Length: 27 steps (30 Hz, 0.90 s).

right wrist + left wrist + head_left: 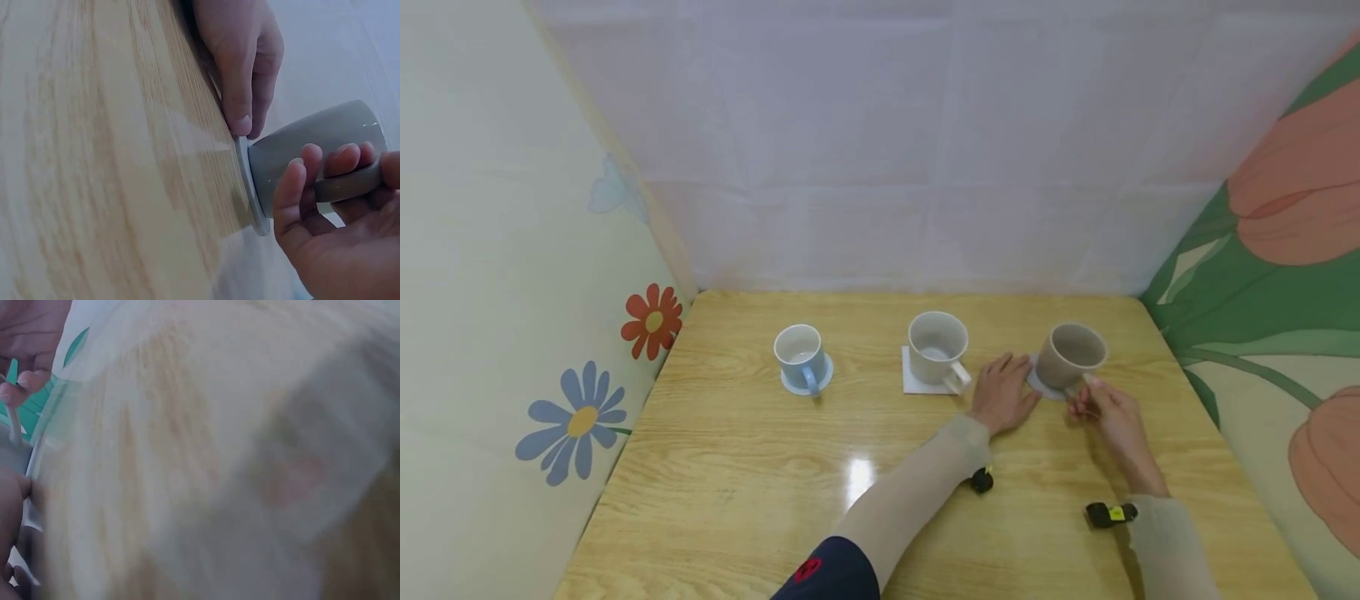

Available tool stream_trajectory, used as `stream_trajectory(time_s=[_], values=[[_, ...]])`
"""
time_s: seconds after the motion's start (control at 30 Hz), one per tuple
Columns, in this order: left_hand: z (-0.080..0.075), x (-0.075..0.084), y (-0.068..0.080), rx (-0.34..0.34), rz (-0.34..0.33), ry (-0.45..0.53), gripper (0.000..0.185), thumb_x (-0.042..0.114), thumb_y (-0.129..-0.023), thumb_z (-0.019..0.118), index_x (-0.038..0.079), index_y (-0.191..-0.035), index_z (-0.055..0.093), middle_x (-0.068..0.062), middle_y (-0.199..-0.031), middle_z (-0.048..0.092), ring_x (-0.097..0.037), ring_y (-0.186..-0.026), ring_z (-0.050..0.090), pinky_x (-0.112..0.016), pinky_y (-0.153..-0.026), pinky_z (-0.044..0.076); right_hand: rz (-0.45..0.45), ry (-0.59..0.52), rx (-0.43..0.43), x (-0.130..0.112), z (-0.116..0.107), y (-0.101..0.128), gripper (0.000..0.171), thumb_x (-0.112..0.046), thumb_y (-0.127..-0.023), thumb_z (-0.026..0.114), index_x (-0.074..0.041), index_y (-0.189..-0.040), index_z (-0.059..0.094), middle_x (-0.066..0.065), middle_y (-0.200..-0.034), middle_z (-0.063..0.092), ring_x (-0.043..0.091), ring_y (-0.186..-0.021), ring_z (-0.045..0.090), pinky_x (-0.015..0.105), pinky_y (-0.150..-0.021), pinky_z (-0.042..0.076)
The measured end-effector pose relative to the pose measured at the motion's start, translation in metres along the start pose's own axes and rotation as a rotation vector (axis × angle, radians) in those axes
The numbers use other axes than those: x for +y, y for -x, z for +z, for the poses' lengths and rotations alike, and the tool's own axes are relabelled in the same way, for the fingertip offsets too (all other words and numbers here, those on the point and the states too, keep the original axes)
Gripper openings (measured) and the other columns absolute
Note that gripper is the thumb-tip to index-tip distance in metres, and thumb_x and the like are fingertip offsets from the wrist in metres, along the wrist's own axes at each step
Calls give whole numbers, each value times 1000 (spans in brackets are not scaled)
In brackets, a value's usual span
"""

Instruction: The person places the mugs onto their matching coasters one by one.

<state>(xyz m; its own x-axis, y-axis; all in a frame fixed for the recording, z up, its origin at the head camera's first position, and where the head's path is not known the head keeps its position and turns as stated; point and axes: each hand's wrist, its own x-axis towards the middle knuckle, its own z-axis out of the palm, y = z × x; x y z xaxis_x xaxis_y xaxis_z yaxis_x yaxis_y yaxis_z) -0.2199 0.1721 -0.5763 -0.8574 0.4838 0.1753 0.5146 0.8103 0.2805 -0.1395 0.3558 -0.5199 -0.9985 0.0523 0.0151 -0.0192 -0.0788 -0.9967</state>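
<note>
A grey-brown mug stands on a pale round coaster at the right of the table. My right hand holds this mug by its handle, fingers curled round it in the right wrist view. On the coaster's left side rests my left hand, its fingers extended and the thumb apart. Seen from the right wrist, that hand's thumb and fingertips touch the coaster's edge. In the left wrist view the mug is mostly cut off at the left border.
A larger whitish mug stands on a square white coaster, just left of my left hand. Further left, a small light-blue mug sits on a round blue coaster. A white cloth hangs behind the wooden table.
</note>
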Motion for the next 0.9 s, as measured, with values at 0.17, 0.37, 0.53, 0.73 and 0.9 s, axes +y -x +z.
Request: stream_trajectory(time_s=[0.17, 0.37, 0.53, 0.73, 0.9], values=[[-2, -4, 2, -18, 12, 25, 58, 50, -107, 58, 21, -157, 53, 8, -167, 48, -16, -158, 39, -34, -130, 31, 18, 30, -1, 0, 0, 0, 44, -28, -115, 48, 7, -90, 59, -1, -84, 66, 10, -78, 71, 25, -71, 63], [-21, -5, 6, -110, -11, 125, 56, 45, -107, 59, 19, -156, 54, 6, -167, 47, -14, -159, 36, -30, -132, 25, 24, 74, -25, -2, -3, -2, 45, -29, -115, 50, 9, -93, 59, 0, -86, 68, 11, -81, 71, 26, -73, 64], [-27, -8, 11, -138, 11, 164, 49, 44, -107, 60, 21, -151, 60, 7, -166, 49, -12, -157, 39, -31, -130, 29, 30, 93, -64, -3, -7, -1, 46, -28, -116, 48, 14, -98, 57, 2, -91, 71, 13, -85, 73, 29, -75, 65], [-34, -11, 16, -149, 87, 144, 46, 42, -107, 61, 22, -148, 63, 7, -160, 55, -11, -148, 50, -30, -123, 41, 32, 161, -79, -8, -11, 1, 47, -30, -115, 49, 15, -106, 61, -1, -97, 76, 11, -89, 75, 29, -75, 65], [-39, -10, 19, -178, 138, 128, 47, 41, -107, 60, 22, -150, 60, 7, -159, 56, -12, -150, 48, -30, -125, 39, 32, 235, -76, -11, -13, 2, 48, -34, -114, 52, 12, -112, 65, -7, -99, 80, 7, -90, 76, 27, -71, 64]])
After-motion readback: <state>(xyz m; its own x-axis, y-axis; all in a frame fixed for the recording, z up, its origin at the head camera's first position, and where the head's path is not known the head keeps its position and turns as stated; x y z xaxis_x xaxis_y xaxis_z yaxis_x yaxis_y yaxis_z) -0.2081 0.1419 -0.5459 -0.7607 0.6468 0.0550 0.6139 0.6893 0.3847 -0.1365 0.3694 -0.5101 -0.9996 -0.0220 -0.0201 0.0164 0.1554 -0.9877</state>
